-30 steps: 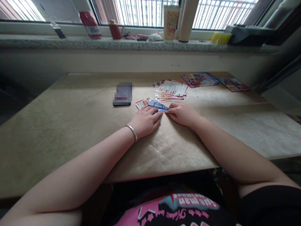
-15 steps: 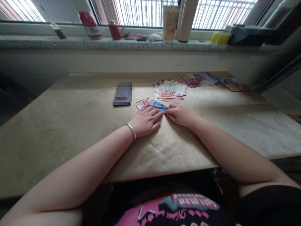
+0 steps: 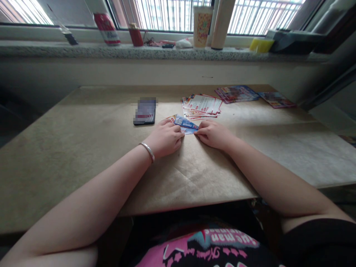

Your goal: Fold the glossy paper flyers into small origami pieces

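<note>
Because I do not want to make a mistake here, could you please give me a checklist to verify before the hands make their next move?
1. Left hand on the left part of the blue folded paper: ok.
2. Right hand pinching the paper's right end: ok.
3. Paper's folded edges fully in line: cannot tell; the fingers hide parts.
4. Dark phone-like object apart from the left hand: ok, a gap shows.
5. Loose cards beyond the hands neatly squared: not ok, they lie fanned unevenly.

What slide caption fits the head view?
Left hand and right hand on a blue paper, loose stack of printed sheets beyond.
</note>
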Demonstrator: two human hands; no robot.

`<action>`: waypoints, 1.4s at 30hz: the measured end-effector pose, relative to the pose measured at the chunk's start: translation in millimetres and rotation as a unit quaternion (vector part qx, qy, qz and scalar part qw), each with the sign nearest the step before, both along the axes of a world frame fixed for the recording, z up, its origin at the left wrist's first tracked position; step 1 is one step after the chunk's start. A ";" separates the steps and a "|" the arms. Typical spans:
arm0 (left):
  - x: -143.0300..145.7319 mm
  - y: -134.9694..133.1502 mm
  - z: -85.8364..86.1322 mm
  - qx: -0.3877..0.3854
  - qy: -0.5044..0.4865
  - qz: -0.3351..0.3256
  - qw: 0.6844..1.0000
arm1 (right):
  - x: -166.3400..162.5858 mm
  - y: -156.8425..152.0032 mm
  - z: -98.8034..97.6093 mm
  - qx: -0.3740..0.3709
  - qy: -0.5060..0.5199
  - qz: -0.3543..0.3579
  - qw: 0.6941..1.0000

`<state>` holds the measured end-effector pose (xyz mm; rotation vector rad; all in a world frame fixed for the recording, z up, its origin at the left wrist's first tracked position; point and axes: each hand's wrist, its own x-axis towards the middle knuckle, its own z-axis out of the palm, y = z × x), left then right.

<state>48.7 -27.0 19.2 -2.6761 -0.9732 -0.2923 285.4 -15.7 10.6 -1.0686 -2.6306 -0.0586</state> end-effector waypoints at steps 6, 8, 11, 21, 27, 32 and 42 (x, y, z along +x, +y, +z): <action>-10.8 -3.7 13.7 -0.004 0.063 0.032 0.997 | 0.3 2.0 -1.5 0.000 0.003 0.003 1.000; -15.2 -4.3 18.7 -0.016 0.086 0.052 0.995 | 0.8 2.7 -2.2 0.001 0.004 0.005 1.000; -21.5 -3.7 23.8 -0.035 0.114 0.071 0.990 | 1.3 3.0 -2.1 -0.001 0.002 0.005 1.000; -28.8 1.7 23.2 -0.071 0.104 0.067 0.990 | 2.9 -1.0 4.6 0.007 -0.040 -0.034 0.999; -27.4 0.6 23.2 -0.084 0.110 0.091 0.986 | 3.2 -2.5 9.6 0.001 -0.061 -0.049 0.997; -27.5 -0.6 25.7 -0.096 0.114 0.125 0.981 | 14.3 -0.7 13.2 0.000 -0.072 -0.086 0.994; -22.1 8.2 4.6 -0.022 -0.027 0.069 0.997 | 17.5 -2.1 12.8 -0.012 -0.060 -0.064 0.996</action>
